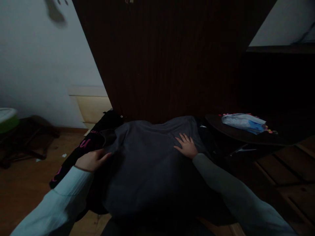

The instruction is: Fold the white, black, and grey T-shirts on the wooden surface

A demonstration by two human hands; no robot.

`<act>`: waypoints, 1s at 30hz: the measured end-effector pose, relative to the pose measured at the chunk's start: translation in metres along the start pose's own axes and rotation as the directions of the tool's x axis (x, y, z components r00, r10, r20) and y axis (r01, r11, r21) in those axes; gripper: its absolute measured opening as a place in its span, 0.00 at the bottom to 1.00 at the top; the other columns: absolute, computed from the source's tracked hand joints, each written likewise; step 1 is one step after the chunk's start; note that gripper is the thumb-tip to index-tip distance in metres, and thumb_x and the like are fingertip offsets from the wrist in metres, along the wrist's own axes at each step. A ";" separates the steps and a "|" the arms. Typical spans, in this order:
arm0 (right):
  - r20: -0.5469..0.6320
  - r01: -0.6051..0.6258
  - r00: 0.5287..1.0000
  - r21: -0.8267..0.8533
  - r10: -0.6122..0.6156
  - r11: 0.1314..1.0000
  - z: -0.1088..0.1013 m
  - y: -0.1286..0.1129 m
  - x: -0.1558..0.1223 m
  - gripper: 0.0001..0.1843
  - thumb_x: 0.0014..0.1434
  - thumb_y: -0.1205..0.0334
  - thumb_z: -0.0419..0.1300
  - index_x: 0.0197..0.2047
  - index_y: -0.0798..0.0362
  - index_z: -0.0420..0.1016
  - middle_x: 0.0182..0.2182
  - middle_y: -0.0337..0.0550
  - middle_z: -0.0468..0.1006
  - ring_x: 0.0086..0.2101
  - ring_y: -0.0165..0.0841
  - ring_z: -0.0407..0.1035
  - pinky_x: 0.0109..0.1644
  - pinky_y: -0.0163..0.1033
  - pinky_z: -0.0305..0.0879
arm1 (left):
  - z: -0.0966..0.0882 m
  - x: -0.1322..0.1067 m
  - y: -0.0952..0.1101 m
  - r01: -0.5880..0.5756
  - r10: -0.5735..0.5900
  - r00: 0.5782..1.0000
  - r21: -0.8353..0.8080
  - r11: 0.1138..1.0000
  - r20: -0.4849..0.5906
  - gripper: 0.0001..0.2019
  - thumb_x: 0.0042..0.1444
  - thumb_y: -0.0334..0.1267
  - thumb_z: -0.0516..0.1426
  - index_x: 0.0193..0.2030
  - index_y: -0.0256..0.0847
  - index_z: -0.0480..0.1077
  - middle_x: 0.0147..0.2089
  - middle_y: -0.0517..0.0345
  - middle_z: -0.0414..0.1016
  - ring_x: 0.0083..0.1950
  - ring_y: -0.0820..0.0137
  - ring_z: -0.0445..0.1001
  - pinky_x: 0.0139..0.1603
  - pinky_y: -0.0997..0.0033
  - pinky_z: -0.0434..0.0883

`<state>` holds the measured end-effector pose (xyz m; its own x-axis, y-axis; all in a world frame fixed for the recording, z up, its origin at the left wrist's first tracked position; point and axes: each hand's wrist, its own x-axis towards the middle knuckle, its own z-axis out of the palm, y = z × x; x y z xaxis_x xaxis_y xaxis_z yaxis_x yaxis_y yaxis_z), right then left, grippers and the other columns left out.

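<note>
A dark grey piece of clothing lies spread out in front of me, with soft wrinkles along its far edge. My right hand rests flat on its upper right part, fingers spread. At the left border of the grey cloth is my left hand, its thumb held apart from the other fingers, which are only partly visible. Beneath and beside that hand runs a black cloth item with pink letters. Neither hand visibly grips anything. The near end of the clothing fades into shadow.
A tall dark wooden panel stands right behind the cloth. On the right, a dark rounded shelf bears a white and blue plastic packet. A dark stand or stool and a green-and-white container are at far left.
</note>
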<state>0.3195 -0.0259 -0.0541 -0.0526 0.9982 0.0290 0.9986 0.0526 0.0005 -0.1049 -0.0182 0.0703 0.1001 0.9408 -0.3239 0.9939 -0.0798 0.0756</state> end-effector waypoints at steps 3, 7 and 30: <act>-0.001 0.000 1.000 -0.035 0.000 0.999 0.001 0.000 0.002 0.29 0.57 0.45 0.47 0.59 0.49 0.61 0.62 0.49 0.52 0.61 0.45 0.45 0.59 0.58 0.46 | 0.031 -0.023 -0.007 0.165 -0.165 0.986 -0.020 0.986 -0.011 0.19 0.53 0.54 0.43 0.28 0.43 0.66 0.32 0.55 0.75 0.36 0.64 0.74 0.31 0.72 0.66; 0.005 -0.018 1.000 -0.058 0.019 0.998 -0.001 -0.001 0.002 0.28 0.58 0.45 0.46 0.59 0.48 0.61 0.62 0.47 0.52 0.61 0.44 0.44 0.60 0.56 0.45 | 0.059 -0.019 -0.013 0.224 -0.243 0.968 -0.224 0.948 -0.060 0.18 0.54 0.50 0.46 0.43 0.42 0.66 0.42 0.54 0.75 0.43 0.65 0.74 0.40 0.72 0.68; 0.017 -0.035 0.999 -0.014 0.035 0.999 -0.003 -0.001 0.001 0.27 0.58 0.47 0.47 0.58 0.47 0.61 0.62 0.44 0.52 0.61 0.42 0.44 0.60 0.55 0.44 | 0.056 0.073 0.000 0.230 -0.231 0.945 -0.030 0.973 -0.231 0.23 0.49 0.41 0.51 0.50 0.32 0.70 0.54 0.40 0.66 0.57 0.50 0.61 0.55 0.58 0.62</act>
<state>0.3188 -0.0250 -0.0513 -0.0177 0.9998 0.0117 0.9998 0.0176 0.0138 -0.0950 0.0323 -0.0057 -0.1450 0.9837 -0.1061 0.9885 0.1487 0.0277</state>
